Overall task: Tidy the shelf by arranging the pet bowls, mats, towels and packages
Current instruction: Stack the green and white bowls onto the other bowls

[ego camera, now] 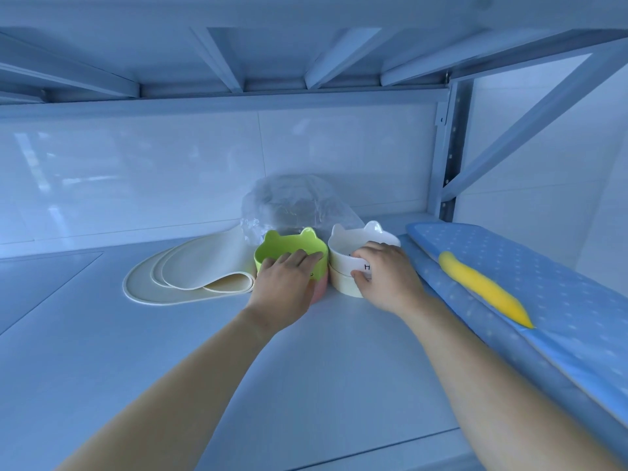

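Two bare arms reach in from the bottom of the view onto a pale shelf (170, 368). The left hand (285, 283) lies over the near rim of a green bowl (289, 244) with little ears, its fingers curled over the edge and gripping it. This green bowl sits on top of a pink bowl (321, 288), of which only a small part shows. The right hand (387, 277) is clamped on the side of a white bowl (360, 244), also with ears, thumb low and fingers at the rim. The white bowl sits on a cream bowl (343, 283). The two stacks stand just beside each other, touching or nearly touching, in the middle of the view. At nine o'clock from the green bowl lie cream mats (190, 277), stacked flat, with one edge folded over. At twelve o'clock, behind the bowls, stands a clear plastic package (295, 205) against the back wall. At three o'clock lies a long blue towel (543, 300) with white dots, and a yellow shape (482, 287) shows on it.
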{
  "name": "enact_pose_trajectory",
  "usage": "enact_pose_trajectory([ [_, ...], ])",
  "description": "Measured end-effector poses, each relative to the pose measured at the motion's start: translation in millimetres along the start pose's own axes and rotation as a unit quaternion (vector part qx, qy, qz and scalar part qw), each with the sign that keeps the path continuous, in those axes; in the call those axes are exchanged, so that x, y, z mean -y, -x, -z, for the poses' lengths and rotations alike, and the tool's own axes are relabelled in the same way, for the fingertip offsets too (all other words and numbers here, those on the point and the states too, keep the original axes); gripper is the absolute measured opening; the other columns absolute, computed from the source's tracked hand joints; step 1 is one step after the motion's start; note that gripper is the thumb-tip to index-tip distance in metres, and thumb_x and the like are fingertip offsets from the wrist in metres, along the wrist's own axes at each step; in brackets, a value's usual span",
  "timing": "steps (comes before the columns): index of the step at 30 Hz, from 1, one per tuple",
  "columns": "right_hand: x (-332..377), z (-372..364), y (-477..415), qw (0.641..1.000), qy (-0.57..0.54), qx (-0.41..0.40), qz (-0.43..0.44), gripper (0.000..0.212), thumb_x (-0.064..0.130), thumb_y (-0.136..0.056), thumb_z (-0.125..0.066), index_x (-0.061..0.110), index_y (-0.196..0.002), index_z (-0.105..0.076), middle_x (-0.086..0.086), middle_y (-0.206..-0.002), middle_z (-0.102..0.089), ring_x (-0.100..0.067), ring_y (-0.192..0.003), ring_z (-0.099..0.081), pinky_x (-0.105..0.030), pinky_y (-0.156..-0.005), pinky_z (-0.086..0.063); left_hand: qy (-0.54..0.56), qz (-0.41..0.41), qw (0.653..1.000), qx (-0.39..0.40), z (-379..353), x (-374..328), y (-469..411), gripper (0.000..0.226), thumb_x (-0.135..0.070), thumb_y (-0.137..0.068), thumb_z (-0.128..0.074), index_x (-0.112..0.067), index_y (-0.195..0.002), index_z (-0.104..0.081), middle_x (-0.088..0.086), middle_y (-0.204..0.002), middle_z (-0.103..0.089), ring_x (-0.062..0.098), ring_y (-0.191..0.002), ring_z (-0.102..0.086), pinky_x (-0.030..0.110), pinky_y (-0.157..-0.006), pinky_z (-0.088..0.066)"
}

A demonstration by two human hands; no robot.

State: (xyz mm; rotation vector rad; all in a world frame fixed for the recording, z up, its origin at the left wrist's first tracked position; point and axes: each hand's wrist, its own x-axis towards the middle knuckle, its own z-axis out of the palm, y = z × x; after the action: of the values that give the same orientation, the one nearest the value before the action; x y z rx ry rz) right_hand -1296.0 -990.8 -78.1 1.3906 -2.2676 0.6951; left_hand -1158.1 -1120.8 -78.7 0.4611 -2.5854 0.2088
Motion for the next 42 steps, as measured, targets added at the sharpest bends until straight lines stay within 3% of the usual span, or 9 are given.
enact_pose_trajectory([
  [4,1,2,0,1.0,-0.018,-0.008,-0.008,0.033,0.028,-0.079,-0.065,0.015,-0.108,-0.063,0.0,-0.105,-0.065,-0.024,-0.1,-0.058,-0.033,-0.085,-0.042,-0.042,0.006,0.999,0.009,-1,-3,1,0.058,-0.033,-0.089,-0.046,-0.026,-0.142,-0.025,-0.006,-0.13,-0.046,0.02,-0.116,-0.046,0.035,-0.093,-0.034],
  [9,11,5,0,0.999,-0.048,-0.014,0.012,0.04,0.024,-0.08,-0.066,0.016,-0.119,-0.06,0.0,-0.115,-0.061,-0.022,-0.11,-0.054,-0.03,-0.089,-0.042,-0.049,0.03,0.998,-0.008,1,4,8,0.057,-0.038,-0.088,-0.049,-0.029,-0.14,-0.027,-0.006,-0.133,-0.042,0.018,-0.122,-0.041,0.041,-0.104,-0.03],
  [13,28,5,1,0.996,-0.078,-0.003,0.034,0.039,0.022,-0.082,-0.065,0.016,-0.12,-0.06,0.002,-0.121,-0.056,-0.019,-0.115,-0.05,-0.032,-0.089,-0.045,0.007,0.07,0.997,-0.013,4,7,13,0.064,-0.043,-0.089,-0.048,-0.027,-0.144,-0.019,-0.006,-0.143,-0.034,0.018,-0.13,-0.035,0.047,-0.109,-0.023],
  [17,46,3,1,0.994,-0.08,0.01,0.074,0.041,0.021,-0.081,-0.064,0.017,-0.122,-0.058,0.003,-0.126,-0.053,-0.019,-0.117,-0.049,-0.032,-0.093,-0.044,0.049,0.087,0.995,-0.025,9,10,18,0.064,-0.043,-0.088,-0.05,-0.025,-0.144,-0.023,-0.003,-0.145,-0.034,0.02,-0.13,-0.037,0.042,-0.108,-0.03],
  [30,107,-2,3,0.988,-0.122,0.028,0.091,0.035,0.029,-0.087,-0.06,0.02,-0.121,-0.058,0.009,-0.124,-0.052,-0.013,-0.111,-0.052,-0.026,-0.082,-0.043,0.109,0.149,0.981,-0.055,52,43,71,0.047,-0.041,-0.091,-0.046,-0.027,-0.135,-0.039,-0.004,-0.129,-0.049,0.023,-0.112,-0.051,0.035,-0.081,-0.046],
  [32,122,0,4,0.986,-0.132,0.031,0.099,0.033,0.028,-0.088,-0.059,0.019,-0.12,-0.058,0.008,-0.123,-0.053,-0.012,-0.111,-0.051,-0.026,-0.082,-0.043,0.105,0.153,0.981,-0.06,61,50,84,0.045,-0.04,-0.091,-0.046,-0.026,-0.134,-0.041,-0.004,-0.13,-0.049,0.023,-0.109,-0.053,0.034,-0.08,-0.045],
  [35,149,-2,10,0.981,-0.157,0.029,0.113,0.032,0.026,-0.086,-0.061,0.02,-0.117,-0.059,0.008,-0.117,-0.056,-0.013,-0.104,-0.056,-0.029,-0.081,-0.046,0.086,0.163,0.981,-0.062,79,64,110,0.042,-0.041,-0.092,-0.045,-0.026,-0.131,-0.044,-0.007,-0.128,-0.05,0.021,-0.088,-0.057,0.028,-0.07,-0.036],
  [39,196,-9,31,0.969,-0.2,0.03,0.141,0.031,0.027,-0.084,-0.064,0.022,-0.115,-0.061,0.009,-0.113,-0.058,-0.01,-0.102,-0.056,-0.025,-0.082,-0.046,0.07,0.171,0.98,-0.074,111,86,160,0.036,-0.042,-0.092,-0.045,-0.028,-0.124,-0.05,-0.013,-0.123,-0.052,0.009,-0.071,-0.04,0.025,-0.068,-0.033],
  [42,237,-12,49,0.96,-0.226,0.046,0.161,0.032,0.03,-0.085,-0.063,0.025,-0.117,-0.06,0.012,-0.114,-0.057,-0.005,-0.103,-0.053,-0.022,-0.083,-0.044,0.06,0.167,0.981,-0.074,135,102,202,0.034,-0.043,-0.091,-0.044,-0.03,-0.121,-0.054,-0.016,-0.121,-0.052,0.008,-0.063,-0.04,0.024,-0.07,-0.03],
])
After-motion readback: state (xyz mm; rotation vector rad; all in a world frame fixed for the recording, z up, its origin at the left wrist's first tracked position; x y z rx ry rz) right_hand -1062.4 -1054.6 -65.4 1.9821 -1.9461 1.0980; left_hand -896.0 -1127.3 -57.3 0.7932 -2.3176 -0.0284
